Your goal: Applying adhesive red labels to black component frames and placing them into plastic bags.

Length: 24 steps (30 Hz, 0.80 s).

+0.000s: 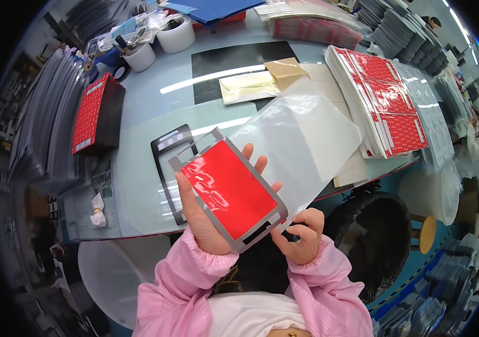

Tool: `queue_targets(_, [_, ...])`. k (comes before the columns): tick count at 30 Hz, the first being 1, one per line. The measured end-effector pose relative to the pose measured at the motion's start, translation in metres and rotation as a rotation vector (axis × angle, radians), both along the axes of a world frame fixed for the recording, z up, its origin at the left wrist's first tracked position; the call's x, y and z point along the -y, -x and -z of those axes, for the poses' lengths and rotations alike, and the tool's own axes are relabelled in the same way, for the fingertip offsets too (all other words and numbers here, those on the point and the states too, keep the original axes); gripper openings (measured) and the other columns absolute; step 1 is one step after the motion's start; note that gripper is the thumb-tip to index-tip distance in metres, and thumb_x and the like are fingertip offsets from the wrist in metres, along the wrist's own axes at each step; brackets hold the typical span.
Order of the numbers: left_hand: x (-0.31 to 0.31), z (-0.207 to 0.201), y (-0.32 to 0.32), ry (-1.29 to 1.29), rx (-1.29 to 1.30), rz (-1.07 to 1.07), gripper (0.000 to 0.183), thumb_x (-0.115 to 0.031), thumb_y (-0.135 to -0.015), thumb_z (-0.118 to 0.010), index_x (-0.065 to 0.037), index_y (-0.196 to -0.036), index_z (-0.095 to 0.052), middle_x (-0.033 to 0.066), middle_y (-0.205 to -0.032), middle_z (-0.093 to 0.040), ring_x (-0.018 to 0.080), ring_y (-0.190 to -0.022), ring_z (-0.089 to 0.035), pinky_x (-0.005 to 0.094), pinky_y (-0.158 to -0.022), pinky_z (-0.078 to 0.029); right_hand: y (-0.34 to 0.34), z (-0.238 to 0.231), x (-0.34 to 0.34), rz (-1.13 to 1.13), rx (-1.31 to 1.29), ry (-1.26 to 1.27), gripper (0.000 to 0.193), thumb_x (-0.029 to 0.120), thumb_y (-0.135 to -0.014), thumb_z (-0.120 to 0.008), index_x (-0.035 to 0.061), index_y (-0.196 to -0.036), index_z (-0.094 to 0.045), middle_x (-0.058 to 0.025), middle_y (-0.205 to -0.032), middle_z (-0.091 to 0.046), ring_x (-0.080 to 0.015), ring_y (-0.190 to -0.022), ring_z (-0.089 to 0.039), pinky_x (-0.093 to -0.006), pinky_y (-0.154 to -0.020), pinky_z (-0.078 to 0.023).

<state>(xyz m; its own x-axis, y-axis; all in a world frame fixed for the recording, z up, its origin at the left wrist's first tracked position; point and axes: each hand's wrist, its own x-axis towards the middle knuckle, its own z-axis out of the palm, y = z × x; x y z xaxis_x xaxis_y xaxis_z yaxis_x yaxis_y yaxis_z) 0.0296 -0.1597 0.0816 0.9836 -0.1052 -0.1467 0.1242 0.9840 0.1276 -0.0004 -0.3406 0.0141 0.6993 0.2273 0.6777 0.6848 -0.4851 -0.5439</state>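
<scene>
The left hand (203, 224) is gripping the gray-framed red panel (231, 188) above the table (144, 106); the right hand (304, 241) is curling at its corner, pinch unclear. Probably light, stiff, slippery-faced, it is favoring edge holds.

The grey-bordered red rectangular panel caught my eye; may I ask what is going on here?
The person's left hand holds the grey-bordered red rectangular panel from beneath, near the front edge of the pale table. The right hand is at its lower right corner; a translucent plastic sheet reaches toward it, contact unclear.
</scene>
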Motion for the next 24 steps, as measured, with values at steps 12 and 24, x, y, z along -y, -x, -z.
queue_targets(12, [-0.008, 0.008, -0.004, -0.016, 0.014, -0.018, 0.093, -0.081, -0.085, -0.046, -0.015, -0.148, -0.034, 0.0135, -0.152, -0.039, 0.0356, -0.141, -0.037, 0.0678, -0.108, -0.039, -0.015, -0.004, -0.004, 0.069, 0.132, 0.072, 0.037, 0.004, -0.071, -0.081, 0.0144, -0.095, -0.055, -0.0060, -0.106, -0.057, -0.0255, -0.088, -0.055, -0.0366, -0.073, -0.044])
queue_targets(24, [-0.013, 0.017, -0.003, 0.049, 0.039, -0.006, 0.089, -0.080, -0.089, -0.040, -0.016, -0.151, -0.034, 0.0127, -0.155, -0.036, 0.0346, -0.143, -0.035, 0.0685, -0.110, -0.034, -0.023, -0.021, -0.001, -0.053, 0.195, 0.222, 0.040, 0.002, -0.061, -0.076, 0.0142, -0.098, -0.065, -0.0051, -0.111, -0.060, -0.0243, -0.093, -0.057, -0.0378, -0.075, -0.044])
